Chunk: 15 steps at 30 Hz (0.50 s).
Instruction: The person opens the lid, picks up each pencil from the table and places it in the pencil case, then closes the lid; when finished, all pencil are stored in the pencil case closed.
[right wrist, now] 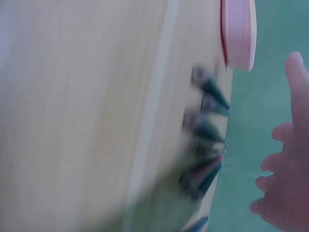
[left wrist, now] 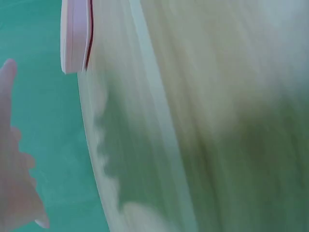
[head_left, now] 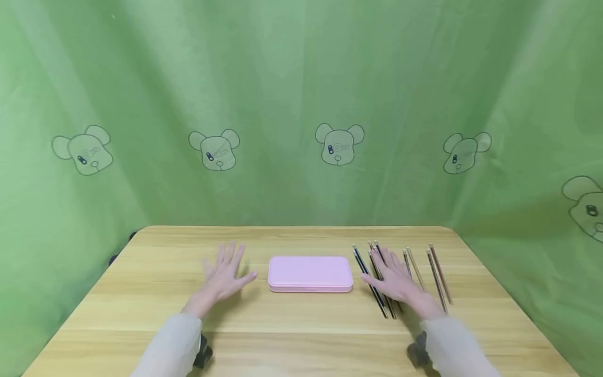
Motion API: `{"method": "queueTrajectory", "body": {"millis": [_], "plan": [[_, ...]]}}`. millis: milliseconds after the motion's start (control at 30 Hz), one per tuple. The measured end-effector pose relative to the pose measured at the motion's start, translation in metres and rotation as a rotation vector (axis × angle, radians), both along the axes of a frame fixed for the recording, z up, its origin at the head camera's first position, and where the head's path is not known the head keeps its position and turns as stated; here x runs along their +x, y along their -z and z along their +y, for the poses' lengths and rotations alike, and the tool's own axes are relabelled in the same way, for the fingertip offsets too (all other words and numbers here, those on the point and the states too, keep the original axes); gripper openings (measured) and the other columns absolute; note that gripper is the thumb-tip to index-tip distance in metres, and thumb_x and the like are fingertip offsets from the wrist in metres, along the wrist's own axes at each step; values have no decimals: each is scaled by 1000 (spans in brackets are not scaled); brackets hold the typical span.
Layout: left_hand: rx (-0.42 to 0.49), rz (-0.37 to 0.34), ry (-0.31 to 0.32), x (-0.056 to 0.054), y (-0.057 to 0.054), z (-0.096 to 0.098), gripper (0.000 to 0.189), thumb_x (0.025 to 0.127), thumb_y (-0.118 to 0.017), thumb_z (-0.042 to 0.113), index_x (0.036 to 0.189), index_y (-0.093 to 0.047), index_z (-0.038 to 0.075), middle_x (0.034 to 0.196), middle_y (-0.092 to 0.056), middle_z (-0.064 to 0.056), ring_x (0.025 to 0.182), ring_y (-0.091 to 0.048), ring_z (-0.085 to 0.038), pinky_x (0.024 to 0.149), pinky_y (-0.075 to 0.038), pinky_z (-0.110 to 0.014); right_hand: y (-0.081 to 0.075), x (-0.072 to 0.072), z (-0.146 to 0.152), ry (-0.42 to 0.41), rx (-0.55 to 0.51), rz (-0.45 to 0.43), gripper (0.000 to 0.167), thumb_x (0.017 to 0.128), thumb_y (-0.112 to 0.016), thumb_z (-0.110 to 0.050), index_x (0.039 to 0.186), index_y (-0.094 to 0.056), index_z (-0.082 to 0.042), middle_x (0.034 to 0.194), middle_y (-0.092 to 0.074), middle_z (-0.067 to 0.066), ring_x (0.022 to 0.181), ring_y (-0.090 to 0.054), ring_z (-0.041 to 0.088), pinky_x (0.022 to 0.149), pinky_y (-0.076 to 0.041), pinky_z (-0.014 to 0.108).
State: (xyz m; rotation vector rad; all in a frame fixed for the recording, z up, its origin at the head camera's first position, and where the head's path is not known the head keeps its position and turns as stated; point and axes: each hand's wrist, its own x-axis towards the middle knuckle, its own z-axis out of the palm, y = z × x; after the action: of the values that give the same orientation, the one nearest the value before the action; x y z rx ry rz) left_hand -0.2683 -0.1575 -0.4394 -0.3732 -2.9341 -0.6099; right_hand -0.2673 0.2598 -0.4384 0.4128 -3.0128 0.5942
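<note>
A closed pink pencil case lies flat in the middle of the wooden table. To its left, my left hand is held above the tabletop with fingers spread, touching nothing; its shadow falls on the wood below. My right hand, fingers also spread, hovers over several dark pencils to the right of the case and hides parts of them. In the right wrist view, the blurred pencil ends lie below that hand, apart from it. Neither hand holds anything.
Right of my right hand lie a light tan pencil, a dark pencil and a reddish-brown pencil. A green curtain with bear-head drawings surrounds the table at the back and sides.
</note>
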Motion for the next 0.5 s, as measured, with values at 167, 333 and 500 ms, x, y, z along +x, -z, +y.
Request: {"method": "queueTrajectory", "body": {"millis": [167, 333, 500], "plan": [[69, -12, 58, -10, -2, 13, 83, 85, -53, 52, 146, -17, 9, 150, -9, -18, 137, -4, -39, 102, -1, -69, 1, -7, -24, -82, -16, -11, 85, 88, -49, -51, 141, -19, 7, 146, -4, 33, 133, -3, 49, 106, -6, 62], [166, -72, 139, -21, 4, 25, 79, 85, -57, 46, 145, -22, 8, 147, -24, -18, 135, -15, -41, 104, -13, -65, 2, -9, -57, -180, 34, -23, 87, 85, -49, -58, 142, -23, 2, 147, -7, 28, 135, -9, 43, 109, -11, 57], [263, -193, 207, -29, 10, 32, 86, 78, -67, 41, 143, -25, 5, 140, -36, -22, 131, -24, -40, 105, -20, -60, 2, -9, -85, -289, 114, -38, 86, 83, -51, -58, 143, -25, -2, 147, -11, 26, 136, -11, 39, 110, -9, 54]]}}
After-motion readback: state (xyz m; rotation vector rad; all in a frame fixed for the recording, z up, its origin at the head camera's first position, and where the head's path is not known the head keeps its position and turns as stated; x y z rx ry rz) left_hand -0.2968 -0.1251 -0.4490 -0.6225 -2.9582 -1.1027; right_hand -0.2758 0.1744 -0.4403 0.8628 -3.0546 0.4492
